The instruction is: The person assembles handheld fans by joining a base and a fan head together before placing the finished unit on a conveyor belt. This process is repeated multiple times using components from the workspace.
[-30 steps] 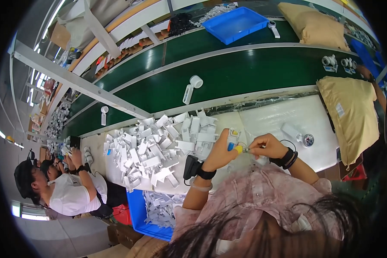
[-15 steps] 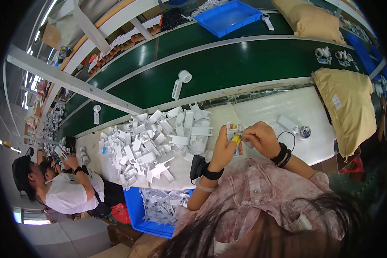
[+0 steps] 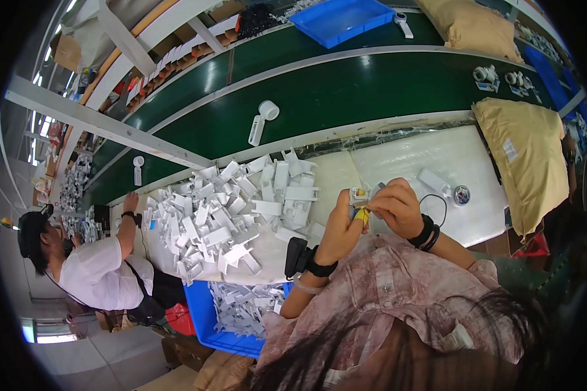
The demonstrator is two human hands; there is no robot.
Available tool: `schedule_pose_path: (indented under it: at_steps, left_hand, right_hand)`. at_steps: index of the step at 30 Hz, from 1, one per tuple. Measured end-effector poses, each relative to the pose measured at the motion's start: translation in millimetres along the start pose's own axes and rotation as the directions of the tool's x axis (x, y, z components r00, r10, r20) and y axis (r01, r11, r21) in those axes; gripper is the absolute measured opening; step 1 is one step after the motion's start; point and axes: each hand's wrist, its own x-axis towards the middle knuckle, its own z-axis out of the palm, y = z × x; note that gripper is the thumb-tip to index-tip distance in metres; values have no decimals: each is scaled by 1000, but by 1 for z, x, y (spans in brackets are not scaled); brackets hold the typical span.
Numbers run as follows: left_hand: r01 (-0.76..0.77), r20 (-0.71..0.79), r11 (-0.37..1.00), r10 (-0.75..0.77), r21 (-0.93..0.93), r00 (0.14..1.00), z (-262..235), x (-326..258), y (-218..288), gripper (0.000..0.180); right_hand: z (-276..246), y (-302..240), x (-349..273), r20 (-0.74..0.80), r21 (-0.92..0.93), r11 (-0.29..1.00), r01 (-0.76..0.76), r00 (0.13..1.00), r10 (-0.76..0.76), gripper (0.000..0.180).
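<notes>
My left hand [image 3: 340,233] is closed around a small white part [image 3: 357,194] with a yellow piece [image 3: 362,214] by the thumb. What this part is, I cannot make out. Against its right side, my right hand [image 3: 398,207] is pinched, its fingertips together; whatever they grip is too small to name. Both hands are close together above the white-covered bench [image 3: 398,156]. Right of them lies a white device [image 3: 435,182] with a round end piece [image 3: 461,196] and a thin dark cable. Left of them spreads a heap of white plastic housings [image 3: 222,215].
A blue bin [image 3: 205,326] of white parts stands below the bench's near edge. Beyond the bench runs a green belt [image 3: 346,104] carrying a white handheld fan [image 3: 263,122]. A yellow-brown bag [image 3: 525,163] sits at the right. A co-worker in white [image 3: 104,274] is at the left.
My hands stay together, and the small part has turned slightly between them. The co-worker's arm at the left has stretched forward onto the bench. The whole view has shifted a little.
</notes>
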Motion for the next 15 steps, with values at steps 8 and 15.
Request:
schedule_pose_path:
  at_steps: [8,15]
  left_hand:
    - [-39,-1,998,40,51,999,2,-1,-3,34]
    - [-65,-16,996,66,59,998,4,-2,-5,35]
  right_hand:
    - [0,2,-1,-6,-3,1000,23,1000,-23,25]
    - [1,5,-5,-3,23,999,37,999,-37,25]
